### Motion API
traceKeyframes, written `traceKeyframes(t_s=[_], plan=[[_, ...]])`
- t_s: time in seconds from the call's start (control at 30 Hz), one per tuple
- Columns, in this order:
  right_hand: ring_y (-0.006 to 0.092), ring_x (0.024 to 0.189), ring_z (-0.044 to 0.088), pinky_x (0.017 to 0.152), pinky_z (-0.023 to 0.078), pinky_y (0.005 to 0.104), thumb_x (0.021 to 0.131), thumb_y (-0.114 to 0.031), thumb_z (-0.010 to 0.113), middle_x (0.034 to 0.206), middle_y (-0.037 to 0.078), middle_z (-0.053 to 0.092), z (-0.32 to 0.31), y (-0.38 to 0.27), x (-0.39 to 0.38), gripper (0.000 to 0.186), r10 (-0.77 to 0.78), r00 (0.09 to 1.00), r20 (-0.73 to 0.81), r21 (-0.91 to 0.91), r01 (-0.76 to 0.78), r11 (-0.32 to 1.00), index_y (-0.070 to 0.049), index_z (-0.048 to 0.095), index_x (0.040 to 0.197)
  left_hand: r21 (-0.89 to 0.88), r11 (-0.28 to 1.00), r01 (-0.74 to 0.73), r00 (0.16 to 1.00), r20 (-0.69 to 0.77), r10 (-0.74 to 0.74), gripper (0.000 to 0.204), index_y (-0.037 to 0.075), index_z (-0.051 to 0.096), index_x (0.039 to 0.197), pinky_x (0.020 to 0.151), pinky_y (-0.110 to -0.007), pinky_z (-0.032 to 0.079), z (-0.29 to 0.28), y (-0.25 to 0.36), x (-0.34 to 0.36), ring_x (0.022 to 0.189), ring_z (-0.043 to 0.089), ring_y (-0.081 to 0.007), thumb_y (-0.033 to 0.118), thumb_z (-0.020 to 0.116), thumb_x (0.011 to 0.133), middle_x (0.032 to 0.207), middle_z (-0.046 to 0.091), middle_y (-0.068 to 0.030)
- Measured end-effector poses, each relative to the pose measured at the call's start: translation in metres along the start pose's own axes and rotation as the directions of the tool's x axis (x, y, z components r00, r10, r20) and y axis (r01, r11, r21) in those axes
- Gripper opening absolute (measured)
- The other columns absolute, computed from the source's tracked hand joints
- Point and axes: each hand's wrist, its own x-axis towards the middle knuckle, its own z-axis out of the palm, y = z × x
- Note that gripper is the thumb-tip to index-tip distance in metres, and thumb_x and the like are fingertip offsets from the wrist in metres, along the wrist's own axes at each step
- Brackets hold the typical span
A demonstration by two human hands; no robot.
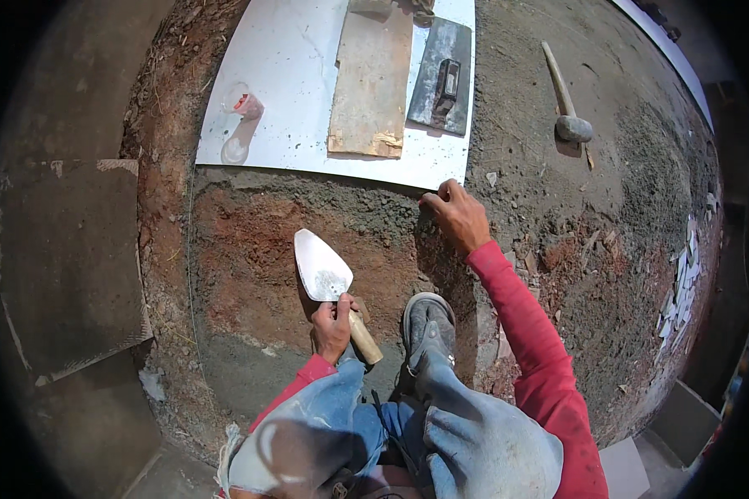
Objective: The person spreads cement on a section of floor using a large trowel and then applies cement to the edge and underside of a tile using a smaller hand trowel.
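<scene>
My left hand (333,328) is closed round a pointing trowel (318,259), thumb close to where the blade meets the wooden handle. Its pale, smeared blade points away from me, over reddish soil. Beyond it lies a large white tile (295,100) on grey mortar. At the tile's near right corner, my right hand (459,218) has its fingers bent and pinched on the edge; the fingertips are partly hidden. On the tile rest a worn wooden board (369,91), a flat float (429,98) with a black handle, and a small clear object (246,104) with red in it.
A mallet (572,126) lies on the grey mortar bed at the right. White tile shards (681,274) are heaped farther right. Brown floor tiles (66,266) run along the left, beside a thin string line (191,266). My shoe (429,320) stands in the soil strip.
</scene>
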Motion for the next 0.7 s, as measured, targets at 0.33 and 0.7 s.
traceKeyframes(t_s=[0.33, 0.7], plan=[[0.0251, 0.078, 0.067, 0.063, 0.055, 0.0386, 0.09, -0.008, 0.065, 0.101, 0.009, 0.061, -0.002, 0.011, 0.003, 0.022, -0.119, 0.991, -0.054, 0.065, 0.122, 0.99, -0.015, 0.062, 0.111, -0.074, 0.997, 0.036, 0.998, -0.045, -0.039, 0.038, -0.005, 0.068, 0.096, 0.066, -0.032, 0.054, 0.004, -0.001, 0.005, 0.071, 0.069, -0.0157, 0.032, 0.06, 0.102, 0.079, 0.072, -0.01], [0.0124, 0.082, 0.067, 0.068, 0.058, 0.0267, 0.101, -0.005, 0.054, 0.104, 0.013, 0.07, -0.008, -0.005, -0.062, 0.016, 0.69, 0.662, 0.293, 0.928, -0.369, -0.04, 0.002, 0.058, 0.116, -0.042, 0.998, 0.041, 0.998, -0.051, -0.043, 0.035, -0.004, 0.068, 0.096, 0.066, -0.031, 0.055, 0.002, 0.002, 0.004, 0.071, 0.07, -0.0166, 0.029, 0.06, 0.102, 0.081, 0.073, -0.0104]])
